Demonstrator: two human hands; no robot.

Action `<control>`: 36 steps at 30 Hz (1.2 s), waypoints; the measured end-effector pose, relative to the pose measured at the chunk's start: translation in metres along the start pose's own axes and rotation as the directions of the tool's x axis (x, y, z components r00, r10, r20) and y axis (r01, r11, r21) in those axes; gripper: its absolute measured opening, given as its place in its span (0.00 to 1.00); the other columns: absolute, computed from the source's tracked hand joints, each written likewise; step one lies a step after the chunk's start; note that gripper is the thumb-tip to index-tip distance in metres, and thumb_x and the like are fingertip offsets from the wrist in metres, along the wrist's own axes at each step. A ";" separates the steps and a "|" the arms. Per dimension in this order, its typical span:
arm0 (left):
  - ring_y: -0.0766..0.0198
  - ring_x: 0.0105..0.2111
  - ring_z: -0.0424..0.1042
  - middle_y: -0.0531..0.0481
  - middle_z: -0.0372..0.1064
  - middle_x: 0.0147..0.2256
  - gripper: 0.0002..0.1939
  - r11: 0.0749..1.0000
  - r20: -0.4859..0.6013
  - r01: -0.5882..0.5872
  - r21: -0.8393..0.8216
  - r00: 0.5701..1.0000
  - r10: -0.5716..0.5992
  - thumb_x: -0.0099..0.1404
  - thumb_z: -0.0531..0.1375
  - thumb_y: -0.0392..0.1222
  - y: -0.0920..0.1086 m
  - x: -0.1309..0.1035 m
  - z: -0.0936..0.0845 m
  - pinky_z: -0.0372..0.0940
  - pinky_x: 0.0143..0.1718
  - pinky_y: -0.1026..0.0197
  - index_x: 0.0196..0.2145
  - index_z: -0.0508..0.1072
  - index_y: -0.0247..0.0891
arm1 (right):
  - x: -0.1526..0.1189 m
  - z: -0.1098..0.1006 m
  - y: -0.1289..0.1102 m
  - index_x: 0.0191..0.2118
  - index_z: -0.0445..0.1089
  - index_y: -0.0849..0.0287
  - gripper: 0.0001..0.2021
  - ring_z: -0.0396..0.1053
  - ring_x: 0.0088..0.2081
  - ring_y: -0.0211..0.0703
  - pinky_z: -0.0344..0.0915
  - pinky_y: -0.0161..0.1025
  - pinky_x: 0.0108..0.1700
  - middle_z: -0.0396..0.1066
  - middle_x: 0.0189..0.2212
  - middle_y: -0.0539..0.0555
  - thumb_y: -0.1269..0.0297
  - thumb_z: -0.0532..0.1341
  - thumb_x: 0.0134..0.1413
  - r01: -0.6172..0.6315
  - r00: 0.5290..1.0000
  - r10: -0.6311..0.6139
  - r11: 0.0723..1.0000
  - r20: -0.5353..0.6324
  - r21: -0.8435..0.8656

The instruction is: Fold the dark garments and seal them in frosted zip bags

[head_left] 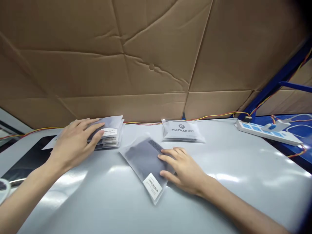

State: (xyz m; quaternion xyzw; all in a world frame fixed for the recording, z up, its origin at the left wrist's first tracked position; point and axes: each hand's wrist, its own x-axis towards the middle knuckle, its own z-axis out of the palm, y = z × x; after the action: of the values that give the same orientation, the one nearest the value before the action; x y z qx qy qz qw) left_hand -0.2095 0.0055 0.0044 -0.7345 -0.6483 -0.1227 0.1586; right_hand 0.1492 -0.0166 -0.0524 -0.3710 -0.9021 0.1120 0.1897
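My left hand (77, 138) lies with its fingers apart on top of a stack of frosted plastic pouches (114, 123) at the back left, their white barcode labels facing me. In the middle of the table, another frosted pouch (141, 159) rests at a slant, with dark contents and a barcode label (152, 186) at its near corner. Spread fingers of my right hand (181, 169) touch this pouch's right edge. Behind it sits a small pile of pouches (182, 135) whose top one is printed ROCKBROS.
A cardboard wall (151, 81) closes off the back of the glossy grey table (207, 208). At the right stands a white power strip (268, 131) with plugs in it, beside a blue metal frame (265, 86). Red and yellow wires (219, 114) run along the back edge.
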 end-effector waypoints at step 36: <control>0.44 0.71 0.43 0.46 0.42 0.72 0.38 0.674 0.238 -0.411 -0.614 0.718 0.654 0.65 0.61 0.49 0.131 -0.068 0.007 0.35 0.69 0.29 0.69 0.53 0.45 | 0.001 0.006 0.021 0.38 0.73 0.55 0.08 0.69 0.49 0.49 0.66 0.50 0.54 0.75 0.43 0.55 0.60 0.59 0.64 -0.312 0.925 0.360 0.902 -0.120 0.298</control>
State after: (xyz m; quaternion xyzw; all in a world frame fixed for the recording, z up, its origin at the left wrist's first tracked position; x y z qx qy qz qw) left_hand -0.0885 -0.0678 -0.0383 -0.9163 -0.3570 -0.0703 -0.1671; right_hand 0.1588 -0.0014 -0.0646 -0.4998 -0.7804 0.2338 0.2941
